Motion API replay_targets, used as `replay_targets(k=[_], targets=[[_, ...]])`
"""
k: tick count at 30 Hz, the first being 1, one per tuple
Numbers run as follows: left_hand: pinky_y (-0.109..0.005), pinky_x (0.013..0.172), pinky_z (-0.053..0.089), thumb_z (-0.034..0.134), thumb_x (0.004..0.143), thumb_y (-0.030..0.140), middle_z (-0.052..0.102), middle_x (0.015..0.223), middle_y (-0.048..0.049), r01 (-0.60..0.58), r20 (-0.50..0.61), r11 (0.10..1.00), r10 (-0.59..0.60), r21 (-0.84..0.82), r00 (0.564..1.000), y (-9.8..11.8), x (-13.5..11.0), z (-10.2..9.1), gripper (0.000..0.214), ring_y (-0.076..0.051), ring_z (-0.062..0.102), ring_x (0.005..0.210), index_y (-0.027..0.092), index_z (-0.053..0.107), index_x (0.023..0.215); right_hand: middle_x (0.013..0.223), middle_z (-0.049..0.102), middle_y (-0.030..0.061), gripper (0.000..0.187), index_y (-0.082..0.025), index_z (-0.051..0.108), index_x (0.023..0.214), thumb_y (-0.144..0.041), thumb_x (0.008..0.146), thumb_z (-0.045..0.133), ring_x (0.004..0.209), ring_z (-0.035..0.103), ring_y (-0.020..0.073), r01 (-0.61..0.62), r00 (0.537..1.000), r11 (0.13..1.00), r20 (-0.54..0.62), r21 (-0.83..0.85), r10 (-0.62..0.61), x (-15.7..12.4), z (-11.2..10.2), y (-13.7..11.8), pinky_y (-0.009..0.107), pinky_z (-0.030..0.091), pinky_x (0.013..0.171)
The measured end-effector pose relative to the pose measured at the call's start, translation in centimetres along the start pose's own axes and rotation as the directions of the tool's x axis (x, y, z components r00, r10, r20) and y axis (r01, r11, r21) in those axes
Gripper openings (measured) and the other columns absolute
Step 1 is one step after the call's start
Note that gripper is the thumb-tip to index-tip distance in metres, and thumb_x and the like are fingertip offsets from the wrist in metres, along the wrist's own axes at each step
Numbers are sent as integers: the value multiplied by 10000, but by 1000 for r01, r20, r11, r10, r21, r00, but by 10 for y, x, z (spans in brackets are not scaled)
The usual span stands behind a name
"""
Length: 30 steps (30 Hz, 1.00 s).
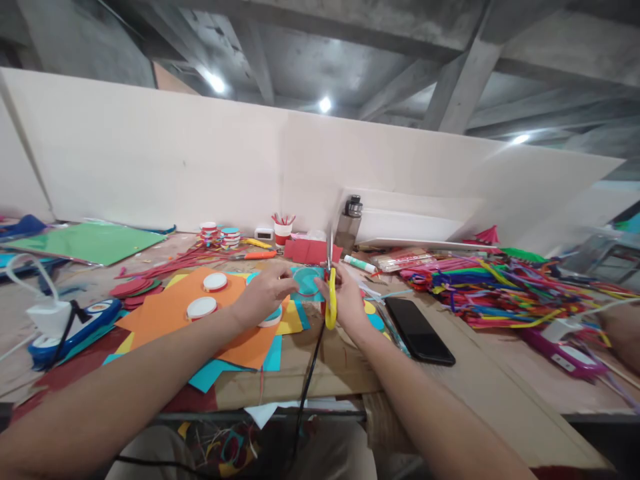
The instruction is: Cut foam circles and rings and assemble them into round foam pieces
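Between hands: teal paper circle point(306, 281) over brown counter point(490, 373).
Left hand point(265, 293): pinching circle's edge.
Right hand point(346, 300): gripping yellow-handled scissors point(331, 317), blades at circle; likely cutting.

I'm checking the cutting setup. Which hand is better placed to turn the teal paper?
Left, probably: the left hand pinches the teal paper, while the right hand holds the yellow-handled scissors.

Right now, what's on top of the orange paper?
Two white lids sit on the orange paper. A third lid peeks from under the left hand; its rest is covered.
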<state>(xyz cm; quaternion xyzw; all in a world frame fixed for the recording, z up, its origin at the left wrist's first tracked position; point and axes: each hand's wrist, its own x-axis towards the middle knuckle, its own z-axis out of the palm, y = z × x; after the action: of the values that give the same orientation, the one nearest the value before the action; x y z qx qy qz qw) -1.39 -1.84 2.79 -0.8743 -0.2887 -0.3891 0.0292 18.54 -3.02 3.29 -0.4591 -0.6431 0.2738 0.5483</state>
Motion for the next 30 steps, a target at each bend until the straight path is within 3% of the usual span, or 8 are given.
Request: replay_targets(k=[2,5,7,10,13,22,27,30], targets=[[-317,840,424,540,876,242,527,999,-66,93,-111,991,-103,-95,988,1,1,2,128,-181,498,962,208,618,972,797,554,9,449,-167,550,1062,-440,718,647,684,498,130,10,999,999,-41,45,-8,0,2,-3,250,449,625],[-346,875,428,686,768,339,510,1155,-94,290,-200,874,-387,-390,900,4,4,7,436,-213,487,1060,211,527,1153,821,566,12,419,-174,539,1024,-407,702,672,710,515,132,46,993,993,-113,105,-34,-2,5,-11,255,459,655],[-330,861,439,685,759,394,531,1154,-96,348,-96,640,-554,-685,827,6,7,11,484,-204,516,1047,197,505,1163,850,585,23,397,-173,544,1000,-388,697,684,744,530,141,67,987,991,-153,114,-49,-4,9,-15,266,468,685],[-299,819,459,649,789,426,607,1022,-76,321,172,164,-581,-933,795,11,11,15,374,-166,581,913,166,560,1044,914,613,38,371,-180,552,1019,-357,718,677,770,547,144,89,988,983,-138,160,-67,-8,17,-16,275,476,708],[-280,734,482,724,730,373,659,916,-68,329,309,-68,-556,-942,772,16,12,14,336,-143,610,759,141,613,946,967,636,42,372,-200,557,1036,-326,712,689,799,575,152,110,992,972,-83,206,-94,-12,25,-15,282,484,730],[-252,601,502,835,523,223,703,747,-52,296,339,-199,-756,-934,560,19,16,13,314,-139,625,599,110,670,764,1054,641,58,404,-209,531,1182,-325,804,615,870,600,167,100,990,973,74,206,-118,-22,34,-18,293,495,781],[-272,631,524,820,548,240,718,770,-70,290,290,-140,-762,-947,578,19,17,10,299,-155,644,621,105,689,780,1030,609,38,302,-231,513,1145,-296,854,556,898,569,145,133,990,982,27,131,-137,-23,31,-17,279,476,827],[-267,634,527,820,565,244,713,749,-50,238,252,-136,-780,-962,573,14,16,6,284,-145,641,618,117,684,780,961,585,30,327,-232,493,1161,-341,856,541,794,556,136,107,992,986,51,127,-114,-22,25,-14,268,490,723]])
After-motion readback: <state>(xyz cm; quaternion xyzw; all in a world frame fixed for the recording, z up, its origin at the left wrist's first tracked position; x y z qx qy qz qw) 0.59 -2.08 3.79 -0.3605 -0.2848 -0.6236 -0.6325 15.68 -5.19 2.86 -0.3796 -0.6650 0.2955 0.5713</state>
